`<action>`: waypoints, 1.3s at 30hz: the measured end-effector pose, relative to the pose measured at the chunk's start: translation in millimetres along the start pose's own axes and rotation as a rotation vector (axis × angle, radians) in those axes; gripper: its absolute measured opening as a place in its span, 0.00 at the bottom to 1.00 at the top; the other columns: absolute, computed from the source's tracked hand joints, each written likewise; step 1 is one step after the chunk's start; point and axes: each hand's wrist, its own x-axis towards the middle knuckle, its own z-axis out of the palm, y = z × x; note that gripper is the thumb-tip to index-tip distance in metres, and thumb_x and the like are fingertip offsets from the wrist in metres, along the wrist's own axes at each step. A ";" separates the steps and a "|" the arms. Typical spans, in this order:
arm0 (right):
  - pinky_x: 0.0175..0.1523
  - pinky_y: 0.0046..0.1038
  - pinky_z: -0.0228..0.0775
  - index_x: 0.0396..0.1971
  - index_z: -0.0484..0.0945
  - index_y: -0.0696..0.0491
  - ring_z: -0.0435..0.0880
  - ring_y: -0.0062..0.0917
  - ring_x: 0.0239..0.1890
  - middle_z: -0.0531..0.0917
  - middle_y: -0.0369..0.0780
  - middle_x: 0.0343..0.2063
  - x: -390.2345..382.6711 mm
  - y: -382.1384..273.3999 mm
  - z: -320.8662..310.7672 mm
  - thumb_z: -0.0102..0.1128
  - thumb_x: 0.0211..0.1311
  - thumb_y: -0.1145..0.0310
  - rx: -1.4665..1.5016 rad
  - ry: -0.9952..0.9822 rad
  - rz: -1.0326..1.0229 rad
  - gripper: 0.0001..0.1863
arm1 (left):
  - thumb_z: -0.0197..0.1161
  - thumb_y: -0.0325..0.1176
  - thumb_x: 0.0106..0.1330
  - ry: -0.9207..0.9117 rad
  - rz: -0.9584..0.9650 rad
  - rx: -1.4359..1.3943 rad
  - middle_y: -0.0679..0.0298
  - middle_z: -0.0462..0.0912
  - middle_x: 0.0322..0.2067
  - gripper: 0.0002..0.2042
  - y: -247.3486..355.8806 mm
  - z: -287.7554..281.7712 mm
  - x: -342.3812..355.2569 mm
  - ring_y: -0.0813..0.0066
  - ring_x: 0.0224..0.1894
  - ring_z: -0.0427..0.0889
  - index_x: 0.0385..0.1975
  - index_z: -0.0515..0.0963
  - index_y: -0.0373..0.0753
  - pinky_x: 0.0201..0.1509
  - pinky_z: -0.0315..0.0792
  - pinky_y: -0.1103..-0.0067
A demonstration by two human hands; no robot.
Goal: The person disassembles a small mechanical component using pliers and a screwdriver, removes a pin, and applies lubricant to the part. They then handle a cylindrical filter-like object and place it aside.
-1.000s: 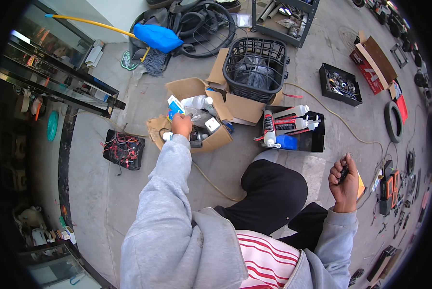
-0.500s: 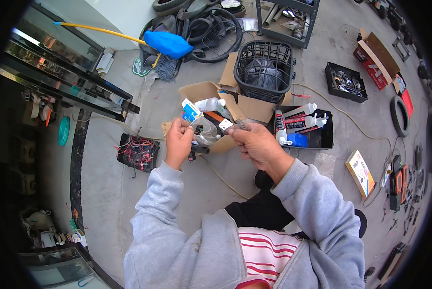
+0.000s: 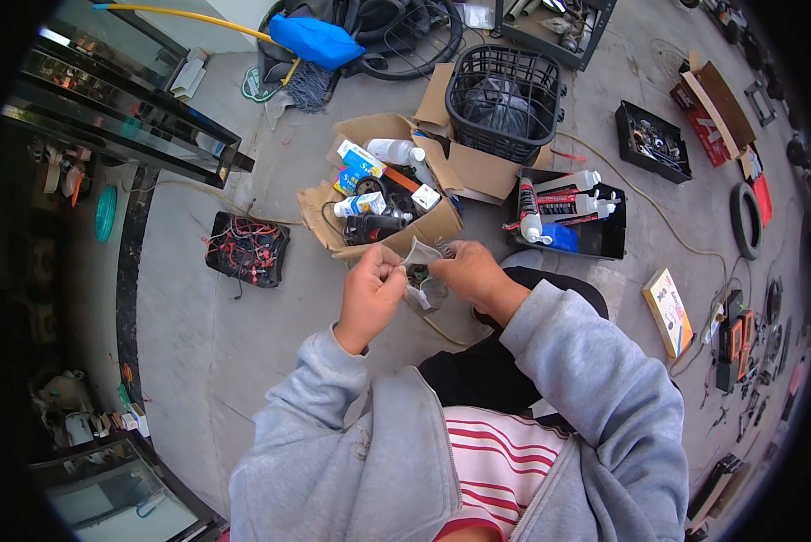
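Note:
A small clear plastic bag (image 3: 430, 294) hangs between my two hands, in front of the opened cardboard box. My left hand (image 3: 372, 294) is closed, its thumb and fingers pinching the left side of the bag's mouth. My right hand (image 3: 478, 275) grips the opposite edge, with a small grey ridged piece (image 3: 443, 247) sticking up at its fingertips. Small greenish and dark bits show inside the bag, too small to name. Just beyond, the cardboard box (image 3: 450, 219) holds white bottles (image 3: 389, 150), a blue-and-white carton (image 3: 362, 163), a small white box (image 3: 426, 197) and dark parts.
Right of the box, a black tray (image 3: 612, 239) carries several tubes; behind stands a black wire basket (image 3: 550, 126). A tray of red wires (image 3: 247, 251) lies at left. A yellow cable (image 3: 663, 230) crosses the floor, near a flat yellow-white box (image 3: 667, 312). Glass doors (image 3: 143, 117) stand far left.
Both hands have come back from over the cardboard box toward my body, and the plastic bag is now out in front of it. The box's contents are more exposed.

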 end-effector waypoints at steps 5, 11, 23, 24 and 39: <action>0.41 0.39 0.74 0.29 0.80 0.62 0.82 0.46 0.32 0.81 0.54 0.26 -9.2 7.2 0.1 0.60 0.48 0.65 -0.341 0.016 -0.208 0.15 | 0.54 0.22 0.62 0.186 -0.051 0.070 0.67 0.74 0.17 0.03 -31.0 4.9 -19.5 0.86 0.19 0.72 0.31 0.68 0.34 0.21 0.64 0.84; 0.42 0.42 0.73 0.28 0.80 0.60 0.81 0.49 0.35 0.81 0.55 0.27 -11.2 9.3 5.8 0.59 0.48 0.65 -0.329 0.012 -0.278 0.13 | 0.58 0.25 0.61 0.215 -0.126 0.271 0.68 0.72 0.20 0.08 -43.0 9.3 -18.8 0.82 0.21 0.70 0.37 0.69 0.34 0.26 0.66 0.82; 0.43 0.44 0.73 0.29 0.82 0.57 0.81 0.49 0.35 0.82 0.53 0.28 -14.3 8.1 -7.6 0.60 0.48 0.63 -0.514 -0.020 -0.256 0.13 | 0.64 0.28 0.58 -0.177 0.318 0.551 0.62 0.77 0.21 0.09 -29.6 16.5 15.1 0.70 0.22 0.75 0.38 0.79 0.38 0.28 0.69 0.75; 0.44 0.44 0.73 0.29 0.82 0.57 0.81 0.50 0.36 0.82 0.53 0.29 -13.1 8.7 -8.9 0.60 0.48 0.63 -0.525 -0.017 -0.240 0.13 | 0.63 0.27 0.59 -0.156 0.272 0.472 0.63 0.78 0.21 0.07 -32.9 17.5 13.7 0.73 0.22 0.74 0.36 0.78 0.37 0.27 0.68 0.76; 0.29 0.21 0.71 0.41 0.77 0.65 0.80 0.20 0.27 0.82 0.41 0.28 -10.7 -2.0 -19.4 0.57 0.57 0.72 0.129 -0.382 0.076 0.14 | 0.62 0.31 0.64 0.220 0.050 0.292 0.60 0.74 0.17 0.08 -46.7 28.2 2.1 0.79 0.20 0.68 0.29 0.74 0.33 0.25 0.67 0.77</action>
